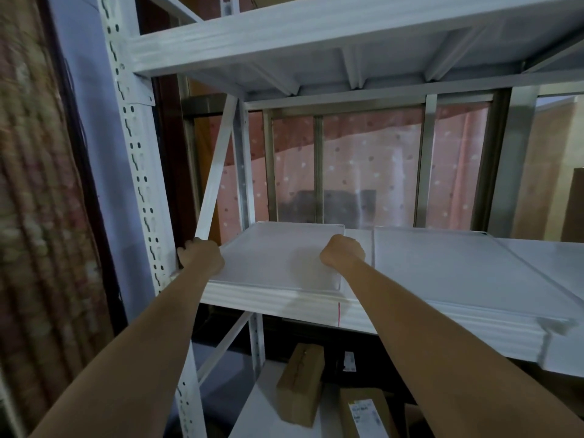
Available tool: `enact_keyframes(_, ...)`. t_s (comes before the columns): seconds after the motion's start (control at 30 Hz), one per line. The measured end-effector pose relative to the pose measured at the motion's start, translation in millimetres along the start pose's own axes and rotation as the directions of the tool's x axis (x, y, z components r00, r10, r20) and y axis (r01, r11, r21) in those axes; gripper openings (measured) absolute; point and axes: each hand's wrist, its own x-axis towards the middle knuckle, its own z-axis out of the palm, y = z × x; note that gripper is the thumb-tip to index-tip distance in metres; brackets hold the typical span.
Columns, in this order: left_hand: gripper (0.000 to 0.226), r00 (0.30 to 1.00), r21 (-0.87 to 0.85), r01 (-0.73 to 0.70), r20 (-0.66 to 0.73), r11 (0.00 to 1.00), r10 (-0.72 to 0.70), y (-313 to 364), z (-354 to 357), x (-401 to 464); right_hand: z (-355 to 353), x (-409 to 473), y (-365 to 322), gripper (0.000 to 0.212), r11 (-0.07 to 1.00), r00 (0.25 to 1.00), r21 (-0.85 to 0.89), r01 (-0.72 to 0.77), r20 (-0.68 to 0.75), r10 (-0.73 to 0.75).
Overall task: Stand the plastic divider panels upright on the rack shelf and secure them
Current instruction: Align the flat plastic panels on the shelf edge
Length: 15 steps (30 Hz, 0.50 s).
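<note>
Two bare hands are seen reaching onto the middle rack shelf point(284, 300), where the plastic divider panels lie flat, none yet stood upright. The left panel point(278, 257) is held at both sides: the left hand point(202, 256) is curled at its left edge, beside the perforated upright point(139, 172), with fingertips hidden behind the hand so that the exact grip cannot be made out; the right hand point(343, 251) is closed into a fist over the panel's right edge, its fingers hidden from the camera. A second panel point(442, 267) lies just to the right, its far end cut off by the frame. How many sheets are stacked under either panel cannot be told, as the edges are blurred. An upper shelf point(316, 33) is seen from below. Behind the rack, a dotted pink curtain point(363, 159) is partly masked by metal bars. Cardboard boxes point(300, 384) rest on the lower shelf, partly cut off and with labels too small to read.
</note>
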Motion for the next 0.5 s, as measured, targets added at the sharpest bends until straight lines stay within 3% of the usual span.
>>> enact_keyframes(0.17, 0.042, 0.991, -0.105, 0.122, 0.061, 0.987, -0.116, 13.3, 0.2, -7.0, -15.2, 5.6, 21.6, 0.028, 0.979, 0.996, 0.185, -0.083, 0.000, 0.084)
enact_keyframes(0.4, 0.035, 0.989, -0.315, 0.063, 0.143, 0.947, -0.018, 50.0, -29.0, -30.1, -39.8, 7.2, 58.4, 0.028, 0.961, 0.979, 0.257, -0.098, -0.150, 0.140)
enact_keyframes(0.5, 0.029, 0.981, -0.513, 0.050, 0.187, 0.857, 0.055, 72.8, -42.6, -36.6, -62.0, 6.4, 87.2, 0.025, 0.970, 0.965, 0.217, -0.109, -0.210, 0.156)
